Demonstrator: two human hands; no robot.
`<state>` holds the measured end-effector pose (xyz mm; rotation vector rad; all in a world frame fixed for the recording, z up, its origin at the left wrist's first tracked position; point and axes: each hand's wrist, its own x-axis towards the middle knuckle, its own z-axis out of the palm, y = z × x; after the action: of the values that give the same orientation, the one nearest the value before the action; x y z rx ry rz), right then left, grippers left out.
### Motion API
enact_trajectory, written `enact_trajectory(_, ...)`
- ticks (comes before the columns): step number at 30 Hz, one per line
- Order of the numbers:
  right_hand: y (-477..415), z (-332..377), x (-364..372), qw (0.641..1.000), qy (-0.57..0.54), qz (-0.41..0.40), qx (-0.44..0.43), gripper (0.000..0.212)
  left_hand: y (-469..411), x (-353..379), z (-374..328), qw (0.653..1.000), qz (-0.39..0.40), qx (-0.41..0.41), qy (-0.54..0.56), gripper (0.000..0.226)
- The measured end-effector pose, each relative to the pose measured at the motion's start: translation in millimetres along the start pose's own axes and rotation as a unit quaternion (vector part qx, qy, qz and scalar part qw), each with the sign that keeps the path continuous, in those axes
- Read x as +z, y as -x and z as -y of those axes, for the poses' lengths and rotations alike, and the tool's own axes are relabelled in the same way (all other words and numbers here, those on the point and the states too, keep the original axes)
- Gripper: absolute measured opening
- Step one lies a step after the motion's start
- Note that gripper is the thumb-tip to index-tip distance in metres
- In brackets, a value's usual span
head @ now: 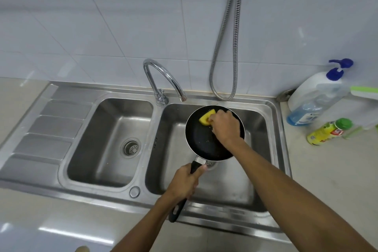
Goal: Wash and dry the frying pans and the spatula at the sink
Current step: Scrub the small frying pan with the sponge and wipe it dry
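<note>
A black frying pan (pixel 201 141) is held over the right basin of the steel sink (pixel 272 120). My left hand (pixel 185 183) grips its black handle, whose end sticks out below the hand. My right hand (pixel 225 125) holds a yellow sponge (pixel 207 118) against the pan's inner surface near the far rim. No spatula or second pan is in view.
The chrome tap (pixel 163 80) arches over the divider, its spout above the pan's far edge. The left basin (pixel 114 139) has a drain strainer. A metal hose (pixel 227 47) hangs on the tiled wall. Soap bottles (pixel 315 98) and a yellow bottle (pixel 327 132) sit on the right counter.
</note>
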<state>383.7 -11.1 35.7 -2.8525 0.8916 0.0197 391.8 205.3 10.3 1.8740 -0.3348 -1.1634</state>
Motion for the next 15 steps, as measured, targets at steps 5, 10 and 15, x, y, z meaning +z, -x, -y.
enact_trajectory(5, 38, -22, 12, 0.999, 0.028, -0.009, 0.04, 0.027, -8, -3, -5, 1.0, 0.0, -0.002, 0.016, 0.042)
enact_trajectory(10, 66, 20, 21, 0.994, -0.101, 0.044, 0.015, 0.02, -9, 7, -5, 1.0, 0.019, -0.01, -0.015, 0.039)
enact_trajectory(15, 23, 24, 18, 0.891, -0.42, 0.074, 0.155, 0.009, -6, 4, -10, 0.999, -0.004, 0.009, -0.036, 0.036)
